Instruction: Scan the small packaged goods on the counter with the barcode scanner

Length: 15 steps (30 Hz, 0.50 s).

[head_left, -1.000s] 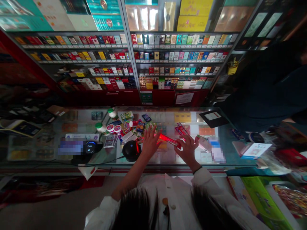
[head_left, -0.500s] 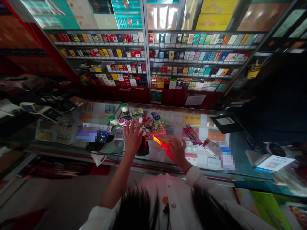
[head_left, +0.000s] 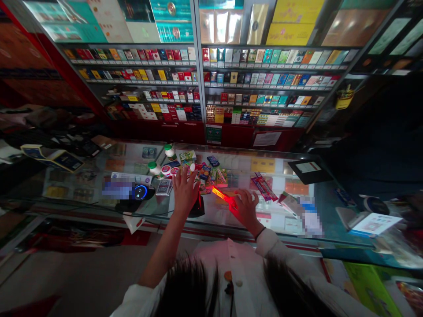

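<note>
My left hand [head_left: 185,193] reaches palm down over the counter's near side, fingers apart and slightly bent, with no object visible in its grasp. Right beside it, partly covered by it, stands a black scanner-like device [head_left: 198,208] showing a red light. My right hand [head_left: 245,206] has its fingers closed on a slim flat packet [head_left: 220,193], lit bright red so its print is unreadable. Beyond my left hand lie a pile of small colourful packets [head_left: 204,172], round red-and-white tubs [head_left: 165,170] and white bottles with green caps [head_left: 169,152].
Long wrapped sticks [head_left: 263,186] lie right of my right hand on the glass counter [head_left: 238,162]. A round device with a blue ring [head_left: 140,192] stands left. A black folder [head_left: 309,169] lies far right. Shelves of cigarette packs [head_left: 271,79] rise behind.
The view has shifted slightly. My left hand has moved a little to the right, nearer the black device. My right hand keeps the red-lit packet in nearly the same place.
</note>
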{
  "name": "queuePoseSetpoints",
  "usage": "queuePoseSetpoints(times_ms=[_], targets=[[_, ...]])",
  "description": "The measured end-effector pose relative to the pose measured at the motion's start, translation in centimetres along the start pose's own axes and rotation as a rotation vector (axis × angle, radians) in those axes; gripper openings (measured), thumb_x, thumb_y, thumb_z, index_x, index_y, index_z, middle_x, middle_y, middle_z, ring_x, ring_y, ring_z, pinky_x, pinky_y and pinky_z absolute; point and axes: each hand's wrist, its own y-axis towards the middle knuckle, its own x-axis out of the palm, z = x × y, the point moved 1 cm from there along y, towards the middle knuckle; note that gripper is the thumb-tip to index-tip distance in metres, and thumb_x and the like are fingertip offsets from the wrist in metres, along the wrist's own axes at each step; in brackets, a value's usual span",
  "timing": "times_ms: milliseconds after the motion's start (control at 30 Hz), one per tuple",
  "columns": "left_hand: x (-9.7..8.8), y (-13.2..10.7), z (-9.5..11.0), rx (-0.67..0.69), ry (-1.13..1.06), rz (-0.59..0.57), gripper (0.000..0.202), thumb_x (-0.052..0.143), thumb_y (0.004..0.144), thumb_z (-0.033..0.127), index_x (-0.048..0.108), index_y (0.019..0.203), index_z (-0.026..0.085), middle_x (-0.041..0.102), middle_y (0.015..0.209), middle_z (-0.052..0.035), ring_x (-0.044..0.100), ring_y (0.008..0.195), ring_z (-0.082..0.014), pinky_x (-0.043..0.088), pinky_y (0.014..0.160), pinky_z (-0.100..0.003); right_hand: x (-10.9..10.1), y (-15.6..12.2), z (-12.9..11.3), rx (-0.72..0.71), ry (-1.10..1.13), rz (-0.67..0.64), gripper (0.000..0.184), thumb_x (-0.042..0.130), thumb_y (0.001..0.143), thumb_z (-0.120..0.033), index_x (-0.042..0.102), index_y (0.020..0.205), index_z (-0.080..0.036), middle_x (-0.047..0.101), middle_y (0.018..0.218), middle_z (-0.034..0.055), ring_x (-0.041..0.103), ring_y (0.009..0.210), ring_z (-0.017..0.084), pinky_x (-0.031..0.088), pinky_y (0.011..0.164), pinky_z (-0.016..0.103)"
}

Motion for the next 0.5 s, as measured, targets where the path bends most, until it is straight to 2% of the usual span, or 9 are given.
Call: queuePoseSetpoints(times_ms=[100, 200, 333, 500], targets=[[0.7, -0.2, 2.0, 0.061, -0.036, -0.032, 0.043, 0.055, 0.099, 0.033, 0.060, 0.141, 0.025, 0.046, 0.161, -0.0118, 0.028, 0.156, -0.0349, 0.027, 0.126, -0.060, -0.4, 0.0, 1.6, 0.110, -0.012, 0.010, 0.011, 0.066, 0.086, -0.025, 0.070, 0.096, -0.023, 0.068, 0.121, 0.0085, 0.049, 0.123, 0.028, 0.016, 0.116, 0.052], [2.4, -1.1, 4.6, 0.154, -0.077, -0.110, 0.040, 0.054, 0.100, 0.031, 0.062, 0.138, 0.025, 0.048, 0.159, -0.0107, 0.031, 0.155, -0.0330, 0.027, 0.127, -0.059, -1.0, -0.2, 4.0, 0.196, -0.057, 0.053, 0.009, 0.066, 0.086, -0.029, 0.071, 0.092, -0.023, 0.066, 0.120, 0.0082, 0.049, 0.121, 0.029, 0.019, 0.114, 0.052], [6.0, -2.9, 7.8, 0.266, -0.137, -0.246, 0.040, 0.056, 0.098, 0.029, 0.062, 0.138, 0.026, 0.048, 0.159, -0.0090, 0.033, 0.154, -0.0329, 0.027, 0.127, -0.059, -2.1, -1.1, 8.1, 0.299, -0.178, 0.127, 0.014, 0.065, 0.087, -0.033, 0.072, 0.094, -0.023, 0.066, 0.121, 0.0087, 0.050, 0.120, 0.030, 0.017, 0.114, 0.052], [10.8, -5.7, 10.1, 0.365, -0.220, -0.402, 0.042, 0.060, 0.095, 0.024, 0.061, 0.137, 0.020, 0.048, 0.159, -0.0129, 0.034, 0.153, -0.0330, 0.032, 0.125, -0.059, -2.5, -2.7, 12.9, 0.441, -0.270, 0.095, 0.019, 0.066, 0.087, -0.038, 0.072, 0.094, -0.022, 0.063, 0.124, 0.0104, 0.047, 0.122, 0.031, 0.017, 0.111, 0.054]])
